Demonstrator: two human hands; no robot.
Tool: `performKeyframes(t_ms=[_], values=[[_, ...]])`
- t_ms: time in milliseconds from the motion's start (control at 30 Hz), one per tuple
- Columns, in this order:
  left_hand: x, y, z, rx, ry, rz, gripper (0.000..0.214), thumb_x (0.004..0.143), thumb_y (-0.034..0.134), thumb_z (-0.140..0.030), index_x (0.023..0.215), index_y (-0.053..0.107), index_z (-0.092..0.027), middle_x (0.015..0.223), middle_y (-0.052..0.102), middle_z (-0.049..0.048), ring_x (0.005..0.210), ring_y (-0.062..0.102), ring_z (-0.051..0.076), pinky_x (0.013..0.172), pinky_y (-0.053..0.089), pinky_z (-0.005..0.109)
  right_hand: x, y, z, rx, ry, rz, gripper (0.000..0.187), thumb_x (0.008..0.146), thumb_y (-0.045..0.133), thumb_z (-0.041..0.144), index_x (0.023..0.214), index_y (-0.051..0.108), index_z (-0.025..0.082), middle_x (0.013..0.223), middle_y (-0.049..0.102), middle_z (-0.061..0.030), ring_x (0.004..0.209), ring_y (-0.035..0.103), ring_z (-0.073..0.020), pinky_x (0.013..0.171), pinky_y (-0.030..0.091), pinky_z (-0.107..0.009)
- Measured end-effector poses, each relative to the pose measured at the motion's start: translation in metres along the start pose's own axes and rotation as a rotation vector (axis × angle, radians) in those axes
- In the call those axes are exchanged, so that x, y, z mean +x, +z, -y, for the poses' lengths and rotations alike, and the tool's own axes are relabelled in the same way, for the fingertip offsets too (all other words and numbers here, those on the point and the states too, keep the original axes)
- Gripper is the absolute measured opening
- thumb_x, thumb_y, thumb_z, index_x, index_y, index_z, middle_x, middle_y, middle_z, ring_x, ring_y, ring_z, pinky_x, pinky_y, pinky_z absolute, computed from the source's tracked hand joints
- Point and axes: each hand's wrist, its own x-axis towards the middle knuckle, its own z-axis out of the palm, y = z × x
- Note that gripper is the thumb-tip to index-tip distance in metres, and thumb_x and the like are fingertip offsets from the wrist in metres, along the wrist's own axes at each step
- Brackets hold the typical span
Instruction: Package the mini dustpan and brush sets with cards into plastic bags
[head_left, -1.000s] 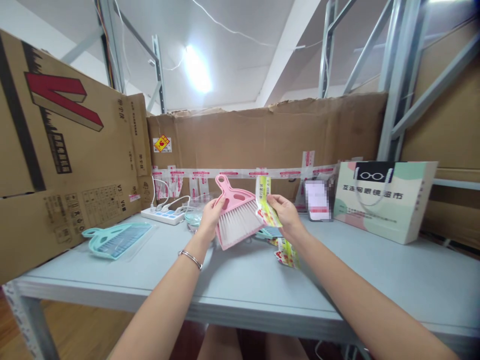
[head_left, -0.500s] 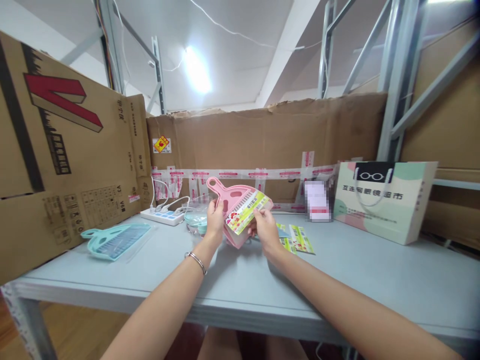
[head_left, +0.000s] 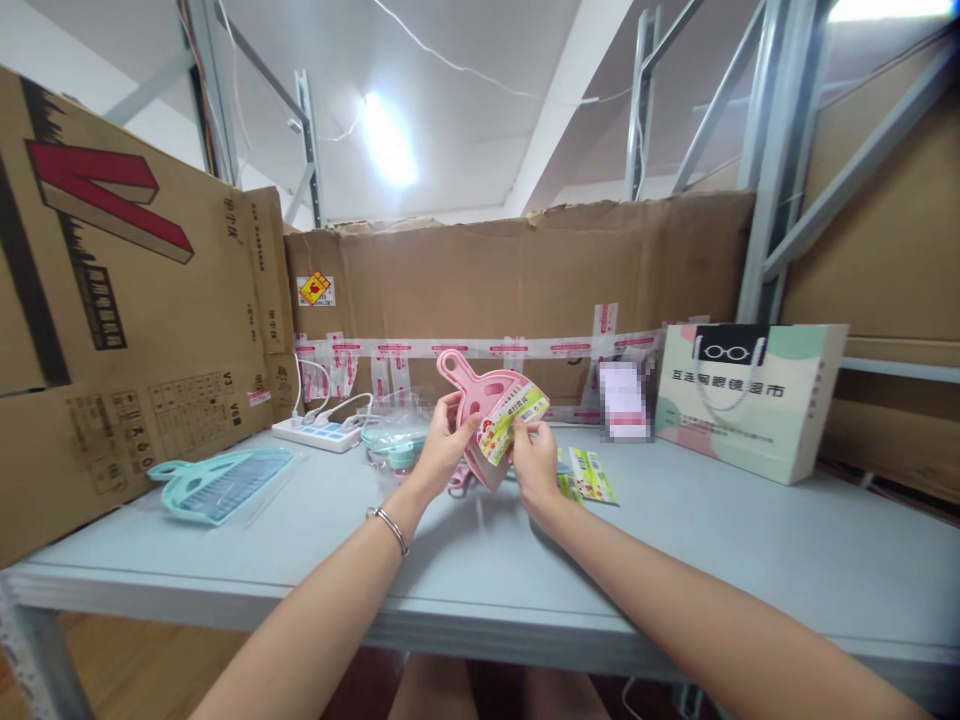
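My left hand [head_left: 439, 450] is closed round the left side of a pink dustpan [head_left: 465, 380], held tilted above the table with its looped handle up. A green and yellow printed card [head_left: 517, 412] wraps across the pan's wide end. The fingers of my right hand [head_left: 536, 462] pinch that card at its right part. Below my left hand a small pink loop shows, mostly hidden. Behind my hands lies a teal item in clear plastic [head_left: 399, 440]. Similar printed cards [head_left: 595, 477] lie flat just right of my right hand.
On the left of the grey table [head_left: 720, 560] rests a teal dustpan and brush set [head_left: 225, 482] in clear wrap. Behind it is a white power strip [head_left: 319, 433] with cables. A paper bag [head_left: 742, 430] and a blurred upright screen [head_left: 626, 400] stand right. Cardboard boxes [head_left: 480, 270] wall the back.
The pink dustpan has turned in my left hand, and its card now stands at a steeper slant. My left hand's grip has shifted slightly up and right. The whole view has moved a little.
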Motion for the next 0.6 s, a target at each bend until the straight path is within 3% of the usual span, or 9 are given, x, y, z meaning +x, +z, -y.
performKeyframes(t_ms=[233,433,600], values=[[0.001,-0.003,-0.002,-0.026,-0.029,0.005,0.053,0.064,0.074,-0.035,0.107,0.048,-0.018,0.104,0.058,0.0071,0.094,0.057,0.017,0.084,0.044,0.031,-0.002,0.0,0.004,-0.006,0.05,-0.009,0.033,0.078,0.044,0.057,0.077,0.035,0.025,0.069,0.059,-0.0039,0.064,0.058,-0.0191,0.048,0.04,-0.029],[0.0,-0.002,-0.005,-0.021,-0.091,0.002,0.061,0.055,0.079,-0.023,0.106,0.048,-0.018,0.099,0.06,0.0062,0.091,0.058,0.018,0.082,0.045,0.032,-0.003,0.0,0.002,-0.037,0.059,-0.03,0.033,0.078,0.044,0.056,0.079,0.04,0.024,0.078,0.062,-0.0065,0.075,0.06,-0.021,0.055,0.045,-0.03],[0.0,-0.002,-0.008,-0.019,-0.107,-0.02,0.059,0.053,0.078,-0.019,0.104,0.048,-0.019,0.095,0.061,0.0046,0.087,0.059,0.018,0.079,0.046,0.032,0.002,0.0,-0.008,-0.006,0.036,-0.01,0.038,0.074,0.046,0.062,0.078,0.036,0.025,0.066,0.058,-0.0031,0.065,0.059,-0.0205,0.05,0.044,-0.03]])
